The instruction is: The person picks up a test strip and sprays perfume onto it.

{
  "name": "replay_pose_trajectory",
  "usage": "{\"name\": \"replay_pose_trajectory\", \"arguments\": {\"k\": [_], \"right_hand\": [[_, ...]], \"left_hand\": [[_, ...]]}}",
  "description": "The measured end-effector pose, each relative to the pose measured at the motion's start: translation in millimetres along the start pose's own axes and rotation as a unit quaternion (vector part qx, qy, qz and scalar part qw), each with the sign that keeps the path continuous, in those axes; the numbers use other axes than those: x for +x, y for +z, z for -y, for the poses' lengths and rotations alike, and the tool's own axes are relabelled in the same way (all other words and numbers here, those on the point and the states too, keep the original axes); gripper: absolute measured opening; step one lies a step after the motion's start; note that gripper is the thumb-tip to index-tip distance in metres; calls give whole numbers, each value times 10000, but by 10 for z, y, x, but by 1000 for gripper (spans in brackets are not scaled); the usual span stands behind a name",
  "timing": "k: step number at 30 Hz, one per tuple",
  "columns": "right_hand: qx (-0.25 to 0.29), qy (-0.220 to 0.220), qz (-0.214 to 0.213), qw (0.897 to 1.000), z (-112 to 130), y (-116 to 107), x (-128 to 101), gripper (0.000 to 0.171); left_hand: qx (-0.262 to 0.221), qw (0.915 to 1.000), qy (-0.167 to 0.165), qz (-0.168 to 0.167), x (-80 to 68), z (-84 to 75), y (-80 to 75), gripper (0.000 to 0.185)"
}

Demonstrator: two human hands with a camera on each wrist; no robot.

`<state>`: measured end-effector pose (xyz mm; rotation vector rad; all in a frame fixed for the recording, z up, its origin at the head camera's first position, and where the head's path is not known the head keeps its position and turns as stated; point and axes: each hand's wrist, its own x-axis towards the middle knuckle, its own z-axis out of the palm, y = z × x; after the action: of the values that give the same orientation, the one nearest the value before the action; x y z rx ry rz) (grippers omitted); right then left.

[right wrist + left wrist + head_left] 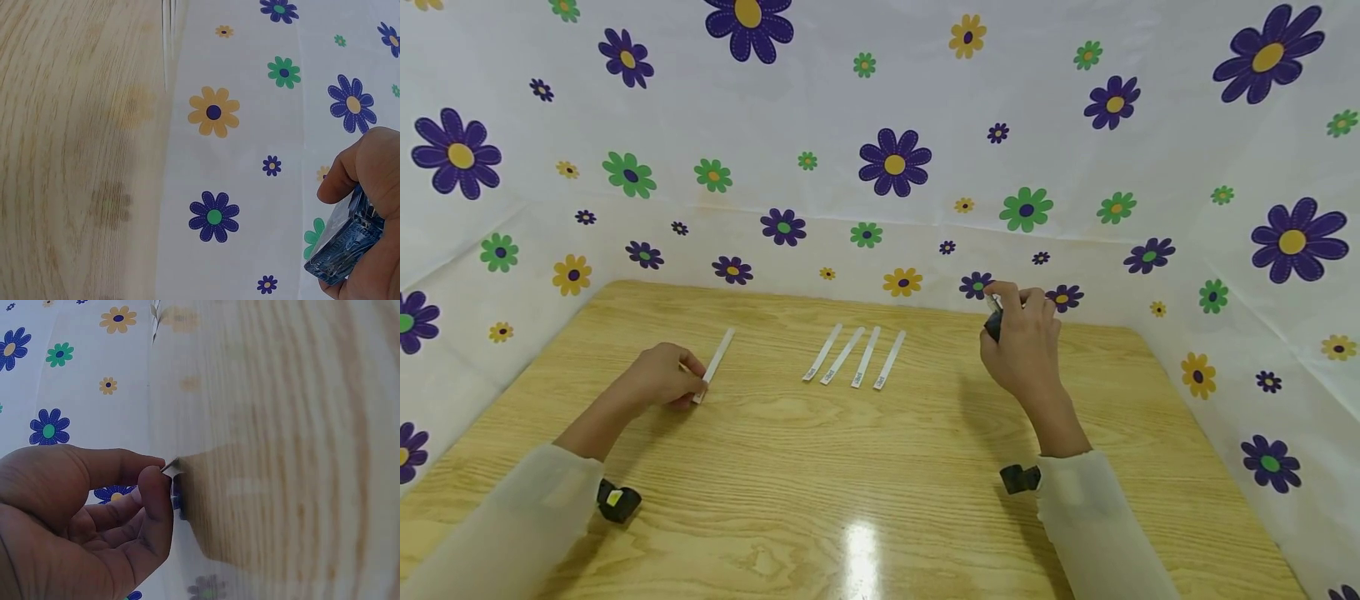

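The person's left hand [658, 377] rests on the wooden table [865, 467], thumb and forefinger pinching the near end of a white paper strip [715, 363] that lies flat and angles away toward the flowered backdrop [880, 125]. The right hand [1024, 342] is raised above the table's far right side, fingers curled round a small blue glass bottle [347, 240], one finger lying over its top. Between the hands, four more white strips [853, 356] lie side by side on the wood, well apart from either hand. A small dark camera [617, 502] sits at the left wrist
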<state>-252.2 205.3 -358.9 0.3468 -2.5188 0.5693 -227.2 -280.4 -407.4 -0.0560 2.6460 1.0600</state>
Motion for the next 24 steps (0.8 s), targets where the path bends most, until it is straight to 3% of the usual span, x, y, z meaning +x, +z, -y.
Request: {"name": "replay_pose_trajectory", "arguments": {"k": [9,16,24], "right_hand": [[-12,18,-3,10000,-15,-6,-6,57],[-7,17,12,10000,-15,-2,-3,56],[-15,15,33,10000,7,-5,1,56]], "left_hand": [[107,9995,248,-169,54,-103,-5,19],[-234,9986,372,-302,80,-271,48,18],[-704,9962,459,-234,141,-530,196,22]]}}
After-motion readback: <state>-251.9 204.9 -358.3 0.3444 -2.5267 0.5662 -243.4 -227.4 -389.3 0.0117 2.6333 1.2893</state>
